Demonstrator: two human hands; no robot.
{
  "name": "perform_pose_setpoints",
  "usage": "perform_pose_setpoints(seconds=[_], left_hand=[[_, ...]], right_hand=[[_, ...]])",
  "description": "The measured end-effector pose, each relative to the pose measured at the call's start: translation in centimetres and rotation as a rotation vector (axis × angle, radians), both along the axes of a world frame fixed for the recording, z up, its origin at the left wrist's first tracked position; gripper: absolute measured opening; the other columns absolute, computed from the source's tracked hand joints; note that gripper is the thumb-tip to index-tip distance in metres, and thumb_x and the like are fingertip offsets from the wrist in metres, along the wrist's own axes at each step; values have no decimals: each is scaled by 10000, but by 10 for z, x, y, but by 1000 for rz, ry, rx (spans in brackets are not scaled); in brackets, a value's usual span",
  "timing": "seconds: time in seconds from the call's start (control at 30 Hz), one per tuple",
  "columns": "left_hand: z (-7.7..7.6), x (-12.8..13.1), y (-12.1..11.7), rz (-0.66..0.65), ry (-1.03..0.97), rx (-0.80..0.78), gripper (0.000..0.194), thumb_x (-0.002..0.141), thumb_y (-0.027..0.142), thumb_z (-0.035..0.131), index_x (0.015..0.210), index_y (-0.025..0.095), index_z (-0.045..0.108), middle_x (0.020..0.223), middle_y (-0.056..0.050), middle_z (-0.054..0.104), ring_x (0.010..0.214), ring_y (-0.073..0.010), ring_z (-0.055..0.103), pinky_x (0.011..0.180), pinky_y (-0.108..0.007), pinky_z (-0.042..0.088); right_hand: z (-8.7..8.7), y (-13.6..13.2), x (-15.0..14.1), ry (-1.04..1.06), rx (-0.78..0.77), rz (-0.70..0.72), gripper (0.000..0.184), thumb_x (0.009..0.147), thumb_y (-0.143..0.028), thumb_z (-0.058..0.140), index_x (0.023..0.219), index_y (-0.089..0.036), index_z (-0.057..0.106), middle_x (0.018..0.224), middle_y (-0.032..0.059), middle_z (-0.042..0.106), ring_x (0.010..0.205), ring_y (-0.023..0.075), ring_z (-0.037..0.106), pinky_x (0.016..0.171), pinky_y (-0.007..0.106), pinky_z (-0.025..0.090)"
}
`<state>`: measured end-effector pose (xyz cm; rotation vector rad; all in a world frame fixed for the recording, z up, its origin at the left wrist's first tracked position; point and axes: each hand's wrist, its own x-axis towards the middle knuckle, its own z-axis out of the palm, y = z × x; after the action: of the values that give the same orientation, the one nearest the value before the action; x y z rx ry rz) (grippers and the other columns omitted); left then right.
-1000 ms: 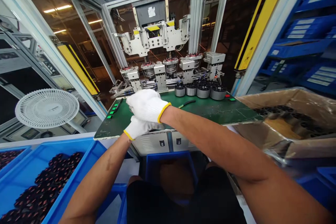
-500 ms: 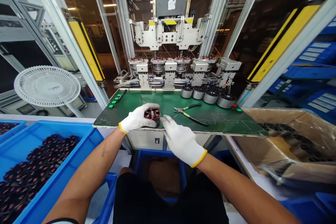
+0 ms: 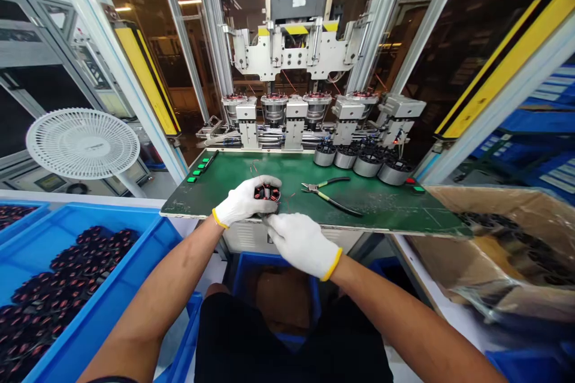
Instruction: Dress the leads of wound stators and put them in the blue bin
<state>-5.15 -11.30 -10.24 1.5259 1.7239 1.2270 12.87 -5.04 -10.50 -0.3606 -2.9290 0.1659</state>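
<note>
Closest in: white knit gloves w/ yellow cuffs on both hands, working at the front edge of the green-topped counter (image 3: 395, 215). L hand (image 3: 245, 200) is curled round a dark steel motor stator w/ red-and-copper coils (image 3: 266, 192), fingers wrapped over its side, gripping it just above the counter's front edge. Coil end faces up. R hand (image 3: 302, 245) is bunched just below the stator, fingers curled inward; can't tell if it's pinching anything or only touching, view blocked by the gloves. Hands close together, nearly touching.

Thin red wire scraps (image 3: 255, 167) lie on the counter just behind the stator. Steel pliers w/ green-and-black handles (image 3: 330, 191) lie on the counter right of the hands, not touched.

Below the counter's front edge: blue plastic tote (image 3: 274, 260). Left of the counter: blue plastic crate (image 3: 112, 209) packed w/ dark stators w/ red coils. Right of the counter: open brown cardboard box (image 3: 494, 197) holding more dark parts.

Back edge of counter: four silver cylindrical parts w/ dark slotted tops (image 3: 357, 161) in a row. Square green push-buttons (image 3: 200, 166) at the back left corner.

Beyond the counter: white metal press machine (image 3: 291, 51) w/ a row of stations, yellow-and-black light curtain (image 3: 498, 66) at its right, white plastic fan (image 3: 83, 143) well left.
</note>
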Motion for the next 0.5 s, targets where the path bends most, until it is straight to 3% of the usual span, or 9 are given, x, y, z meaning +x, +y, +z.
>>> perform_pose_setpoints(seconds=[0.13,0.27,0.4,0.5], left_hand=[[-4,3,3,-2,-78,33,490,646,253,718,1116,180,602,934,-13,647,800,-156,588,758,-281,482],[-4,2,5,-31,-63,70,474,646,240,705,1107,178,614,1011,-28,650,872,-174,590,824,-300,474],[-3,2,5,-23,-41,79,478,650,249,706,1115,184,616,1026,-25,643,890,-178,586,858,-315,465],[-2,2,4,0,-48,57,493,644,259,726,1118,186,611,1007,-21,641,879,-176,584,855,-320,467]], right_hand=[[20,54,-1,56,-153,54,280,944,-274,419,1032,-223,679,963,23,705,864,169,628,732,242,415],[23,96,-35,138,-219,26,266,883,-164,451,1007,-186,685,947,19,706,826,148,623,705,217,422],[11,105,-55,215,-229,-14,270,836,-102,476,977,-185,691,982,10,707,921,155,623,765,214,439],[10,91,-34,328,-160,-142,275,851,-112,468,964,-217,696,979,-8,713,933,170,636,810,243,452]])
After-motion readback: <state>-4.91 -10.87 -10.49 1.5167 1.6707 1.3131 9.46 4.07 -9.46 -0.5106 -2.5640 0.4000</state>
